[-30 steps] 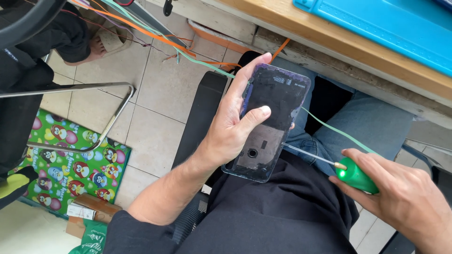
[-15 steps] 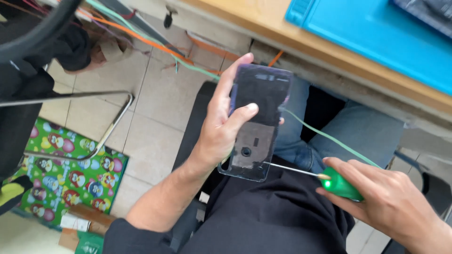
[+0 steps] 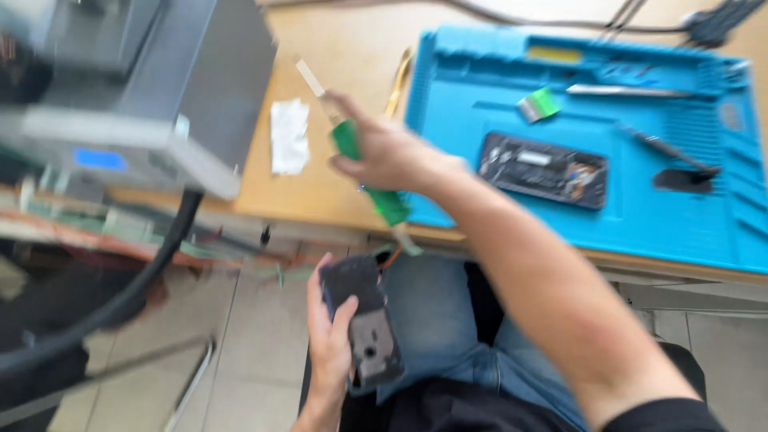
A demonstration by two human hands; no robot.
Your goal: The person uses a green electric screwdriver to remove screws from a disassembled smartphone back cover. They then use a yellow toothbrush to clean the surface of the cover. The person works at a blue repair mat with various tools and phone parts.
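Left hand: your left hand (image 3: 334, 340) held the phone back cover (image 3: 364, 330) low over your lap, the fingers (image 3: 346, 314) clamped along its edges, thumb across its face.
Right hand: your right hand (image 3: 390, 152) was raised over the counter (image 3: 340, 172), its fingers closed on a green-handled tool (image 3: 364, 168); the frame was blurred, so I judged it a screwdriver or pry tool, no more.
Cover, handling: it looked thin, light and smooth, so likely slippery and easy to bend or crack. I judged the long edges the safe place to grip, clear of the camera hole.
Tool, handling: stiff and light, with a slim tip; best held by the green handle.
Blue mat: the blue mat (image 3: 720, 232) on the counter served as a shallow tray. On it lay an opened phone body (image 3: 546, 170), a small green piece (image 3: 538, 104), tweezers (image 3: 624, 91) and another dark tool (image 3: 660, 148).
Nearby: a white scrap (image 3: 288, 136) lay on the bare counter beside a grey machine (image 3: 152, 88).
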